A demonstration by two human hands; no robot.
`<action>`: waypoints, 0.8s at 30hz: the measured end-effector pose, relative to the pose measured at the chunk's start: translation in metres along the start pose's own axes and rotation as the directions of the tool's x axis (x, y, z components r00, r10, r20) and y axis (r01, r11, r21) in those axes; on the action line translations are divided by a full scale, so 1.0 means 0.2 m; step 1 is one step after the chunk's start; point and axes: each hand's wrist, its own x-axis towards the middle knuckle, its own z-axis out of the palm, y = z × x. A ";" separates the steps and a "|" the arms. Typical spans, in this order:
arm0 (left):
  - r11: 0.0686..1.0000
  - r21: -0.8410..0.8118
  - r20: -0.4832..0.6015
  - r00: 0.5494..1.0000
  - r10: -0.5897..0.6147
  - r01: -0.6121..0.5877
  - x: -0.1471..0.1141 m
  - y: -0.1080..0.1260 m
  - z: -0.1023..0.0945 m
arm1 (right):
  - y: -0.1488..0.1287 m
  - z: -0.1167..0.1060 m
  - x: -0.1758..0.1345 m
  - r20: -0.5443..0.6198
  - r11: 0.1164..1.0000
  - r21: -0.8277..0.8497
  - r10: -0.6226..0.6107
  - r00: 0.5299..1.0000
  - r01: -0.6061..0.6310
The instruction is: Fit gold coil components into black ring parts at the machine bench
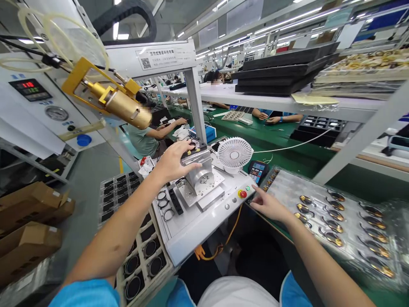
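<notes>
My left hand (174, 163) lies over the top of a silver metal fixture (204, 179), its thumb stretched along the front and its fingers spread toward the back edge. A dark part with small gold bits (195, 150) sits on top, close to the fingertips and partly covered by them. My right hand (270, 204) is at the machine's front right corner, with index finger and thumb apart and nothing between them. Its index fingertip is close to a green-lit button (248, 188), though contact is unclear. Beside that button is a red emergency stop knob (243, 194).
A white fan (234, 154) stands behind the panel, near a keypad (257, 170). Above left hangs a gold cylindrical head (128, 108). Trays of round parts (145, 256) lie left; a clear tray (348, 260) holds coiled gold-black parts. Round rings (162, 204) lie beside the fixture. Co-workers sit beyond.
</notes>
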 end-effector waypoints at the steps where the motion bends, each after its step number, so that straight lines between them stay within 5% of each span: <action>1: 1.000 -0.015 -0.001 1.000 -0.002 0.002 -0.01 0.01 -0.01 | 0.01 0.02 0.01 0.035 0.995 -0.098 0.012 0.999 -0.008; 4: 0.999 -0.038 -0.066 0.998 0.006 -0.008 -0.13 0.07 -0.05 | 0.02 0.08 0.02 0.063 0.963 -0.271 0.013 0.998 0.004; 7: 0.994 -0.089 -0.206 0.978 0.042 -0.062 -0.39 0.18 -0.04 | 0.01 0.13 0.01 0.044 0.947 -0.322 0.020 0.999 -0.005; 9: 0.979 -0.194 -0.233 0.972 0.013 -0.060 -0.61 0.26 0.05 | 0.01 0.15 0.00 0.032 0.934 -0.356 0.025 0.999 -0.012; 12: 0.893 -0.439 -0.207 0.956 -0.208 0.099 -0.93 0.36 0.30 | -0.01 0.17 0.00 0.022 0.917 -0.398 0.032 0.999 -0.020; 15: 0.707 -0.614 -0.085 0.861 -0.501 0.351 -1.13 0.47 0.59 | -0.05 0.15 0.00 0.023 0.916 -0.399 0.047 0.999 -0.033; 17: 0.541 -0.695 0.086 0.802 -0.591 0.474 -1.20 0.54 0.75 | -0.09 0.11 -0.02 0.019 0.915 -0.401 0.061 0.998 -0.048; 20: 0.262 -0.760 0.364 0.724 -0.586 0.595 -1.20 0.65 0.87 | -0.14 0.08 -0.13 0.025 0.937 -0.349 0.004 1.000 0.004; 24: -0.128 -0.778 0.585 0.634 -0.506 0.615 -1.12 0.75 0.94 | -0.15 0.19 -0.35 0.114 0.949 0.181 -0.282 0.953 0.260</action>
